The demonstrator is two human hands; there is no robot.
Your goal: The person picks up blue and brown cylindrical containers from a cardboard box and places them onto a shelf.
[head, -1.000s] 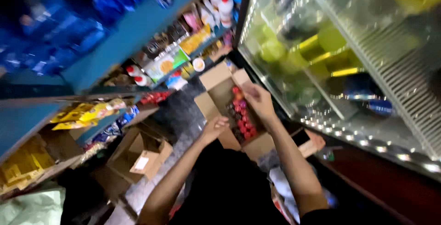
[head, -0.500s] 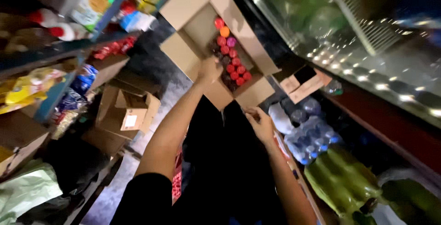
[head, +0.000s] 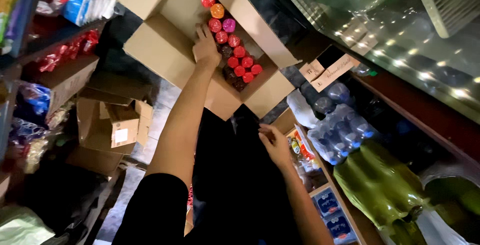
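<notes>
An open cardboard box lies on the floor ahead of me, its flaps spread. Inside it stand several small bottles with red, orange and purple caps. My left hand reaches into the box, fingers on the bottles at the left of the row; whether it grips one is hidden. My right hand hangs lower, near my dark trousers, fingers loosely curled with nothing in it.
A glass-door cooler runs along the right. Below it lie a shrink-wrapped pack of water bottles and a pack of green bottles. A smaller open carton sits at the left under shelves of packaged goods.
The view has tilted down and closer to the box. My left hand moved deeper into the box onto the bottles. My right hand dropped away from the box toward my legs.
</notes>
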